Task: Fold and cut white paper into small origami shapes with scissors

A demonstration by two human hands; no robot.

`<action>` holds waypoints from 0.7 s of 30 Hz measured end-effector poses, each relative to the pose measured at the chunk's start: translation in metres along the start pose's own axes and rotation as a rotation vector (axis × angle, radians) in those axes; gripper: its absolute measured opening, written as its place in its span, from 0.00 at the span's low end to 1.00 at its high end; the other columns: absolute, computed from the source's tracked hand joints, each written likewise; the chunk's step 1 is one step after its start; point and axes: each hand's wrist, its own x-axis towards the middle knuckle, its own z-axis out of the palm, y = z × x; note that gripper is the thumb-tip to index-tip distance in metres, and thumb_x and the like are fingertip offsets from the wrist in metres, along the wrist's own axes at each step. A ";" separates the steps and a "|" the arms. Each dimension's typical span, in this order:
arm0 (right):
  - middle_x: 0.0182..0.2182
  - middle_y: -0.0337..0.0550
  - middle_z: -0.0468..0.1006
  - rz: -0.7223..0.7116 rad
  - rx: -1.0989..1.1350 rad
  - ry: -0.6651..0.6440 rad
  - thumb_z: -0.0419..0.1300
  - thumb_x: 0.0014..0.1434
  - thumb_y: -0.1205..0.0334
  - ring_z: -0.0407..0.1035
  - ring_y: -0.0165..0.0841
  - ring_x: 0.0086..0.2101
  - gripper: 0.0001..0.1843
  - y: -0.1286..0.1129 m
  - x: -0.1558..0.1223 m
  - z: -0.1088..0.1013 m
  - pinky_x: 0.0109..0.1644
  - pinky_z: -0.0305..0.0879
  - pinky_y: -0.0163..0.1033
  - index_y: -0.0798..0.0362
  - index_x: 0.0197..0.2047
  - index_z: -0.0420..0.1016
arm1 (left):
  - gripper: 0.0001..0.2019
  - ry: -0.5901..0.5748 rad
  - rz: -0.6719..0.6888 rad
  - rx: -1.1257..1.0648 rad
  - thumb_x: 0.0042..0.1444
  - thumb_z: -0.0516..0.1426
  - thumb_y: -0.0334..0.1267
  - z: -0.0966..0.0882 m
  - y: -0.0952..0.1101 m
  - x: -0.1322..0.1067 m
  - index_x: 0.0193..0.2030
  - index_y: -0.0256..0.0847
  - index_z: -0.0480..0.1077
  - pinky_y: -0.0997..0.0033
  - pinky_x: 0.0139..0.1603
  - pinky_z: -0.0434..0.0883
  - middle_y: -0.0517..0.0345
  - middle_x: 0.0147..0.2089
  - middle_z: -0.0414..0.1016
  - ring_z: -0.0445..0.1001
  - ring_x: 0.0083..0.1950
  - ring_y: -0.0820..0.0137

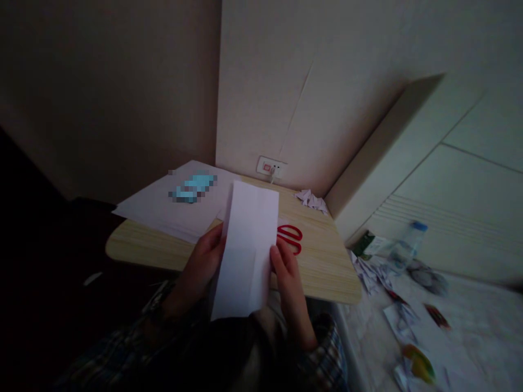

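A long white sheet of paper (pixel 251 245) with faint fold creases is held up in front of me, over the near edge of the small wooden table. My left hand (pixel 204 261) grips its left edge. On the right edge my right hand (pixel 286 267) pinches it, thumb on the front face. Just beyond my right hand lie scissors (pixel 291 233) with red handles; the paper hides their blades. A stack of larger white paper (pixel 153 201) covers the table's left part, with a blurred-out blue object (pixel 195 187) on top.
Folded white paper pieces (pixel 311 200) rest at the table's (pixel 327 272) back right corner. A wall socket (pixel 272 166) with a plug sits behind. To the right, a bed (pixel 474 316) bears a clear bottle (pixel 408 245), more folded paper (pixel 370 272) and other small items.
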 end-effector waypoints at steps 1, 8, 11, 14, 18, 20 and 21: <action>0.47 0.46 0.78 -0.022 -0.004 -0.029 0.59 0.56 0.49 0.70 0.37 0.46 0.21 0.000 0.000 0.000 0.46 0.69 0.42 0.49 0.49 0.73 | 0.15 0.037 0.048 0.059 0.48 0.61 0.48 -0.002 0.001 0.001 0.38 0.39 0.74 0.72 0.28 0.67 0.56 0.31 0.78 0.74 0.33 0.63; 0.66 0.49 0.56 -0.186 -0.101 -0.149 0.64 0.53 0.51 0.52 0.43 0.64 0.40 -0.020 -0.016 0.010 0.63 0.58 0.51 0.47 0.66 0.55 | 0.14 0.189 0.311 0.649 0.56 0.54 0.45 -0.004 0.012 -0.004 0.44 0.42 0.73 0.74 0.26 0.62 0.61 0.25 0.74 0.70 0.24 0.68; 0.68 0.50 0.52 -0.143 -0.145 -0.217 0.67 0.48 0.55 0.50 0.46 0.65 0.49 -0.028 -0.023 0.020 0.66 0.51 0.52 0.51 0.68 0.49 | 0.14 0.131 0.354 0.652 0.57 0.54 0.45 0.003 0.013 -0.009 0.46 0.43 0.72 0.75 0.28 0.65 0.59 0.30 0.78 0.75 0.28 0.67; 0.65 0.49 0.59 -0.100 -0.171 -0.139 0.67 0.46 0.60 0.51 0.44 0.64 0.47 -0.026 -0.020 0.020 0.67 0.50 0.48 0.53 0.66 0.54 | 0.13 0.134 0.341 0.586 0.55 0.56 0.45 0.002 0.013 -0.008 0.45 0.43 0.72 0.75 0.29 0.66 0.58 0.31 0.79 0.76 0.31 0.66; 0.48 0.45 0.77 -0.026 -0.031 -0.063 0.60 0.50 0.60 0.70 0.40 0.48 0.27 -0.017 -0.006 -0.002 0.53 0.65 0.45 0.50 0.55 0.68 | 0.12 0.163 0.238 0.382 0.51 0.59 0.44 -0.010 0.015 0.000 0.41 0.42 0.72 0.76 0.25 0.65 0.60 0.31 0.79 0.74 0.28 0.68; 0.39 0.44 0.80 -0.005 -0.096 0.026 0.62 0.48 0.58 0.71 0.40 0.41 0.17 -0.013 -0.001 -0.015 0.48 0.66 0.44 0.51 0.43 0.75 | 0.12 0.174 0.168 0.264 0.49 0.61 0.44 -0.017 0.017 0.005 0.39 0.42 0.72 0.76 0.23 0.64 0.61 0.28 0.78 0.72 0.25 0.69; 0.37 0.44 0.80 -0.001 -0.132 0.054 0.62 0.48 0.57 0.71 0.40 0.40 0.15 -0.012 0.001 -0.021 0.47 0.65 0.44 0.51 0.40 0.77 | 0.13 0.173 0.132 0.206 0.47 0.61 0.45 -0.020 0.018 0.007 0.39 0.42 0.72 0.76 0.22 0.63 0.61 0.27 0.78 0.71 0.24 0.70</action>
